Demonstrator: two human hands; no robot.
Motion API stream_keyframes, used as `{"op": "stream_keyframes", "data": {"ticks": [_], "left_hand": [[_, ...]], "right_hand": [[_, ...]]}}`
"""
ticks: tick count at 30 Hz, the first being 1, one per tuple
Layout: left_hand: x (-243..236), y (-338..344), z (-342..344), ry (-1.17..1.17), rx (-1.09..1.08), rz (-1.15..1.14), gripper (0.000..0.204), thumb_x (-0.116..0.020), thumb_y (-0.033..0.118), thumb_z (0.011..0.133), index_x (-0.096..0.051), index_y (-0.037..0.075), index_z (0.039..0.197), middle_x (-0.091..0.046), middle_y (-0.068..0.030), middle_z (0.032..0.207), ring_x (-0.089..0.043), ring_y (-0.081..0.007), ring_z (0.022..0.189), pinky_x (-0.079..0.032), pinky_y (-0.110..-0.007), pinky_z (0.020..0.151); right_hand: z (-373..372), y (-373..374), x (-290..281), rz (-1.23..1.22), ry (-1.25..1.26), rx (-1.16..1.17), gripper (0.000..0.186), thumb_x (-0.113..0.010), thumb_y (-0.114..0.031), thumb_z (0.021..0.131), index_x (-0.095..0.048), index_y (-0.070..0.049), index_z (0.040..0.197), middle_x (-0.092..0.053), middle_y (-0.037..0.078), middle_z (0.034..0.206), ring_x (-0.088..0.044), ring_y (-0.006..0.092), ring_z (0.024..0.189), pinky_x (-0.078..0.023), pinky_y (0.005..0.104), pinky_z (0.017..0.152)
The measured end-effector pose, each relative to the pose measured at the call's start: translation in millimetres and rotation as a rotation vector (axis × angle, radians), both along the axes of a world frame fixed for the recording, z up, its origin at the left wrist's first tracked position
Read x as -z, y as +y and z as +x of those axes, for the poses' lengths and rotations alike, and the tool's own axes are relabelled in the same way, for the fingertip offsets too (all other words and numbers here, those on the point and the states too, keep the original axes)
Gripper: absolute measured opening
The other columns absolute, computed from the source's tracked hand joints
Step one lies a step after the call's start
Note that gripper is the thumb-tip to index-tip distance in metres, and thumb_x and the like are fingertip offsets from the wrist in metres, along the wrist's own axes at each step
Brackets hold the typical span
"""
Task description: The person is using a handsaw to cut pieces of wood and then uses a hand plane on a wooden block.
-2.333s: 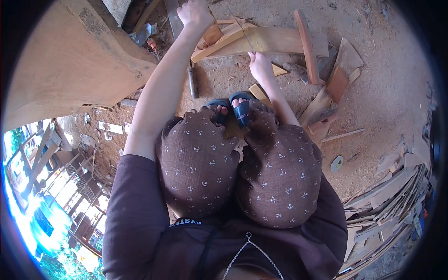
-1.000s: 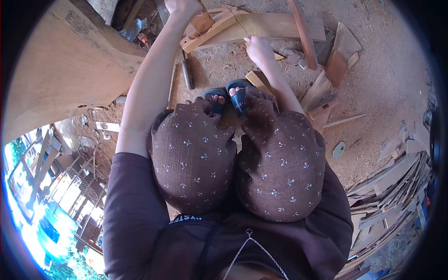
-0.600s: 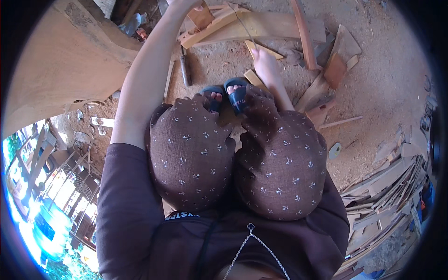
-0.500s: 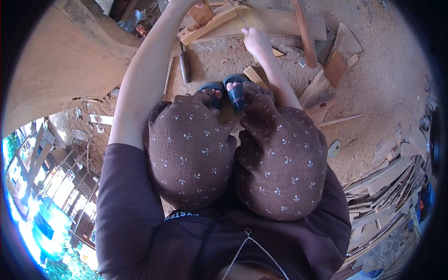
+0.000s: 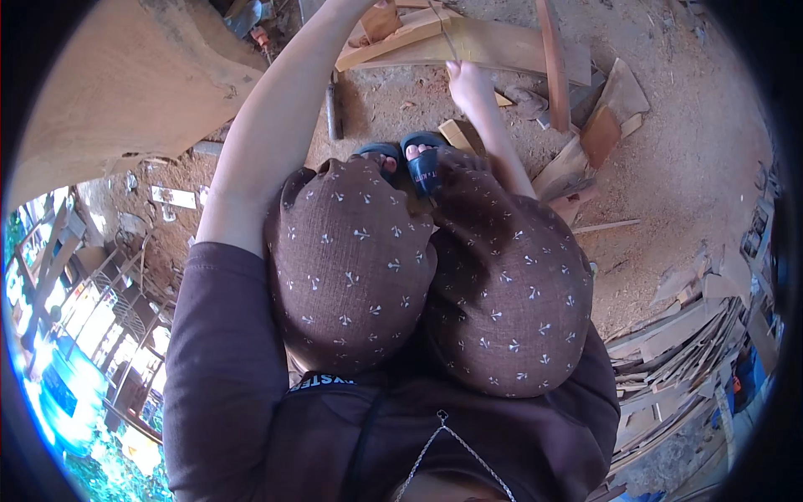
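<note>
Right hand (image 5: pixel 470 85) clamped on thin grey rod (image 5: pixel 449 44), squared timber (image 5: pixel 391 44), left hand (image 5: pixel 365 3), fingers unclear

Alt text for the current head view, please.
A squatting person's right hand grips a thin tool, seen against wooden boards on the ground; the left hand is mostly cut off by the top edge. Patterned brown trousers and dark sandals show below, with a wood pile at lower right.

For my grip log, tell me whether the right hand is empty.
No, a thin tool sticks out of the closed right hand.
</note>
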State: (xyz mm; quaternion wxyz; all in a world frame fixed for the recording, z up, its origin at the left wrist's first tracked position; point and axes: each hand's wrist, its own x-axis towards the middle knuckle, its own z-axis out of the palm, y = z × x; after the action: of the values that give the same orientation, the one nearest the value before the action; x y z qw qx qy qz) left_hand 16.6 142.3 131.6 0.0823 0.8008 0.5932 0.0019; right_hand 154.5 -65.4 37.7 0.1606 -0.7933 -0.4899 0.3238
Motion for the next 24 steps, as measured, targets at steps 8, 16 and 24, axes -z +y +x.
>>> {"op": "stream_keyframes", "data": {"ticks": [8, 16, 24], "left_hand": [[-16, -13, 1, 0.015, -0.052, -0.113, 0.034, -0.076, 0.013, 0.064, -0.065, 0.005, 0.095, -0.069, -0.017, 0.098, -0.066, -0.0297, 0.098, -0.051, -0.039, 0.084], [-13, -12, 1, 0.018, 0.013, -0.067, 0.039, -0.077, 0.013, 0.064, -0.061, 0.003, 0.098, -0.069, -0.0175, 0.097, -0.066, -0.0301, 0.097, -0.051, -0.039, 0.083], [-10, -13, -6, 0.044, -0.035, -0.048, 0.044, -0.076, 0.013, 0.064, -0.057, 0.003, 0.102, -0.067, -0.0184, 0.099, -0.065, -0.0318, 0.098, -0.05, -0.04, 0.083]], "right_hand": [[-14, -54, 9, -0.046, -0.027, 0.122, 0.038, -0.045, -0.034, 0.096, -0.063, 0.0, 0.095, -0.064, 0.027, 0.088, -0.061, 0.0458, 0.087, -0.047, 0.0535, 0.076], [-4, 1, 4, 0.038, 0.01, 0.019, 0.037, -0.044, -0.03, 0.097, -0.063, 0.002, 0.093, -0.063, 0.028, 0.085, -0.061, 0.0457, 0.087, -0.047, 0.0526, 0.076], [-18, -60, 9, -0.029, 0.03, 0.101, 0.039, -0.045, -0.033, 0.097, -0.062, 0.002, 0.091, -0.063, 0.028, 0.084, -0.06, 0.0472, 0.085, -0.046, 0.0542, 0.074]]}}
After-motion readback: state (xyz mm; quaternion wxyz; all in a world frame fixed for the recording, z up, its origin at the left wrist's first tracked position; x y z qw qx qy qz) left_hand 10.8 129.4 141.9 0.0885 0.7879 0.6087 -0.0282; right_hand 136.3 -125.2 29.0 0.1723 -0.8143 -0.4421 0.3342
